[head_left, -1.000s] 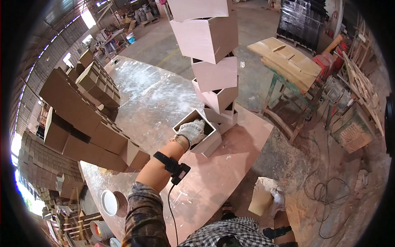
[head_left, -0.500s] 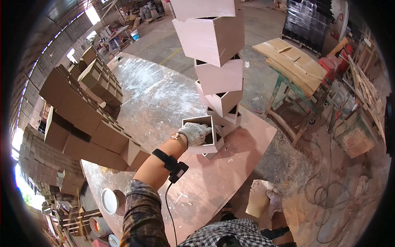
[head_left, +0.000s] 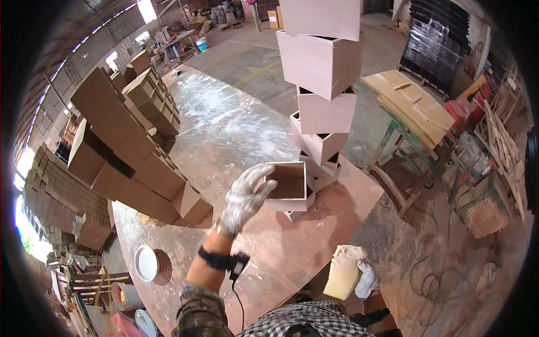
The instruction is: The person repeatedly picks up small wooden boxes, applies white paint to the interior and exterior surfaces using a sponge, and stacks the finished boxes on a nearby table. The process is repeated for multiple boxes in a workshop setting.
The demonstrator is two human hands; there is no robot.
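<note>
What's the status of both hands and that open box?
Left fingers parted at left rim of open box, contact unclear. Right fingers holding cream block. Tall box stack just beyond open box.

Smooth matt box [head_left: 286, 204], perhaps painted wood; knitted cloth glove [head_left: 242, 197]; scuffed, glossy tabletop [head_left: 236, 115]

My left hand [head_left: 245, 197] has come out of the small open box [head_left: 286, 190], where it was sunk a second ago; now it is at the left rim, fingers spread and thumb over the edge. The box has turned from cornerwise to square toward me, and its inside shows. My right hand [head_left: 366, 281] has brought the pale yellow block [head_left: 342, 274] closer to the edge of the tabletop [head_left: 269, 247]. My view has swung left.
</note>
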